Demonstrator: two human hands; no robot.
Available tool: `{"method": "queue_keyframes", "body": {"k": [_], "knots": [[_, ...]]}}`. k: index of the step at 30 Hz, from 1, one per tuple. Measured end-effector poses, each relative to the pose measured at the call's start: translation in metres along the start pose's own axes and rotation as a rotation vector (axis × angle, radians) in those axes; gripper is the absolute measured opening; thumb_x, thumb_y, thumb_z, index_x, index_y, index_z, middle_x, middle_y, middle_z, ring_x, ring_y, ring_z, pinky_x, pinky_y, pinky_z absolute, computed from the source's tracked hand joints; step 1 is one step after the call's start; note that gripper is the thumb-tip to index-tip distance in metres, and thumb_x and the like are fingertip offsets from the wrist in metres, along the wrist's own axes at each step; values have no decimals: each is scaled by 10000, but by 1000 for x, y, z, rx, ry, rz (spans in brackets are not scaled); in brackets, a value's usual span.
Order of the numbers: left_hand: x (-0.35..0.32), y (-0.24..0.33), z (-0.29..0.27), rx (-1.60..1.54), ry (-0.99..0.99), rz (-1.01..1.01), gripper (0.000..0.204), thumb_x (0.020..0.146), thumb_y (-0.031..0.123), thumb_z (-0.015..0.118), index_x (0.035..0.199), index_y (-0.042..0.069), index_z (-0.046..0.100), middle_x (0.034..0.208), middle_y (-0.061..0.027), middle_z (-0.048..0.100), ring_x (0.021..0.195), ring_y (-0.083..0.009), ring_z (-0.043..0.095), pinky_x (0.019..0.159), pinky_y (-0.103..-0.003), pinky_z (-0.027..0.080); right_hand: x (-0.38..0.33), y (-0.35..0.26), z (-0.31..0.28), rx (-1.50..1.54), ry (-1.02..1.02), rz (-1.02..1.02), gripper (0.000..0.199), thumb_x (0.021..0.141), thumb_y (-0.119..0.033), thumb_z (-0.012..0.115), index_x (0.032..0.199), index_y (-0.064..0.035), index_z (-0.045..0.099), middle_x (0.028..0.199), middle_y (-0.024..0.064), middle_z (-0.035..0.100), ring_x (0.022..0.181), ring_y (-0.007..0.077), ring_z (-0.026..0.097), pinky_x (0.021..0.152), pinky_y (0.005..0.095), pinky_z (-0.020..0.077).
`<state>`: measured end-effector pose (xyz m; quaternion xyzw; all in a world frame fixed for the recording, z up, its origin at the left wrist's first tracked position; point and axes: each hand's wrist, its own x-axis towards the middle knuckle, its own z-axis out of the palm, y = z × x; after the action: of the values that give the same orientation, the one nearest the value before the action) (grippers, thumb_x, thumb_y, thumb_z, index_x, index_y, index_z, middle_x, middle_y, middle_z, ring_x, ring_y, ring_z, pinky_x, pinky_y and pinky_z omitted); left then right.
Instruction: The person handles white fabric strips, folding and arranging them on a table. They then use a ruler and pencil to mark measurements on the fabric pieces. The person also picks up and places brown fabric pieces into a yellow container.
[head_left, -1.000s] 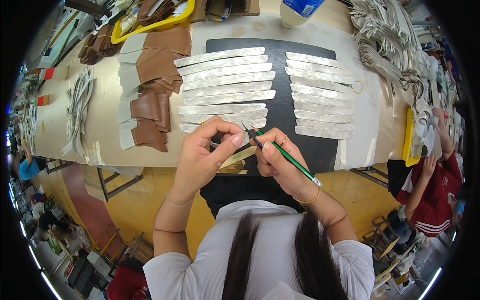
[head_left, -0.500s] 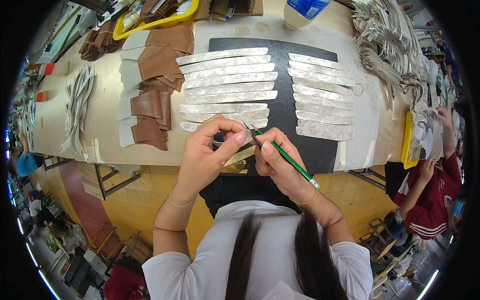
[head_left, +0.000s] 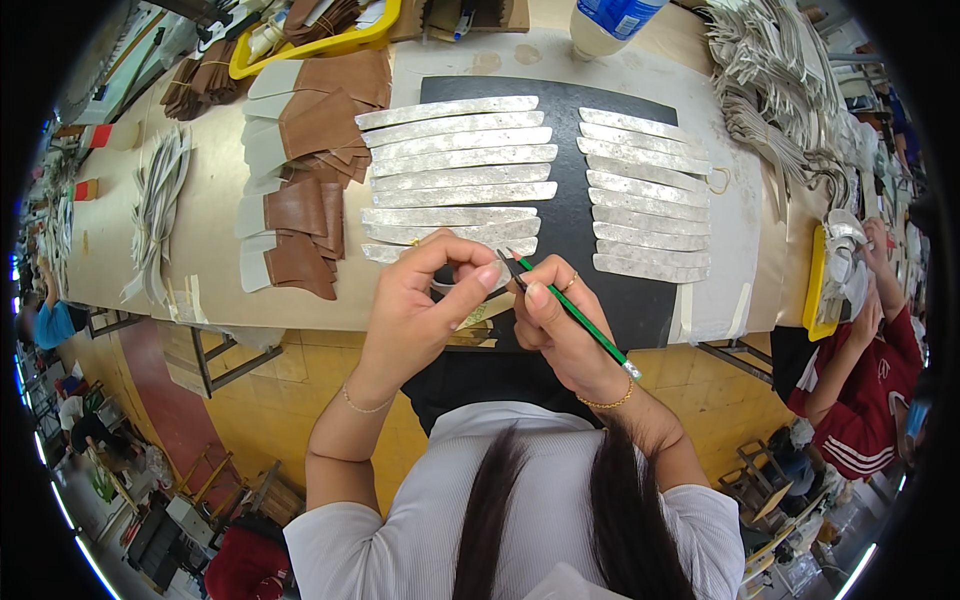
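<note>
My left hand [head_left: 425, 300] pinches a pale silver strip [head_left: 462, 282] between thumb and fingers at the table's near edge. My right hand [head_left: 560, 325] grips a green pencil-like tool [head_left: 575, 315] whose dark tip touches that strip. Just beyond my hands a black mat [head_left: 565, 215] carries two columns of long silver strips, the left column [head_left: 455, 165] and the right column [head_left: 645, 195].
Brown and white leather pieces [head_left: 300, 170] are stacked at the left of the mat. A yellow tray [head_left: 320, 40] and a plastic bottle [head_left: 610, 22] stand at the back. Silver strap bundles [head_left: 775, 90] pile at the right, where a person in red [head_left: 855, 370] sits.
Both hands stay at the near edge with the strip and the tool. The fingers have shifted slightly; nothing else has moved.
</note>
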<state>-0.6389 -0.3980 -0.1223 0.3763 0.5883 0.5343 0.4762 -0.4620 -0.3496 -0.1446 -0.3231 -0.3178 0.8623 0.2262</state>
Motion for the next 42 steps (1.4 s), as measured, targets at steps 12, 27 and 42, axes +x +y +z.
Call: {"method": "queue_keyframes", "body": {"k": [12,27,42], "knots": [[1,0,0,43,-39,-61,142,909,105,681,998,-1,713,837,-35,606,795,-112,550,726,-250,438,-5,-16,-14,-53,31,-120,285,1046,-319,482,1117,-43,501,776,-3,434,539,43,291,524,218,263],[5,0,5,59,-101,-110,155,915,98,669,1015,-15,702,874,-45,624,839,-120,575,775,-255,449,-11,-1,-14,-75,37,-26,225,1054,-272,487,1096,-54,521,710,-53,408,529,14,323,473,198,263],[6,-2,6,78,-113,-85,118,911,72,664,972,-25,695,873,-34,615,846,-102,521,774,-245,405,-12,0,-15,-133,55,-43,225,1052,-279,494,1057,-55,513,694,-57,405,524,15,325,473,199,269]]}}
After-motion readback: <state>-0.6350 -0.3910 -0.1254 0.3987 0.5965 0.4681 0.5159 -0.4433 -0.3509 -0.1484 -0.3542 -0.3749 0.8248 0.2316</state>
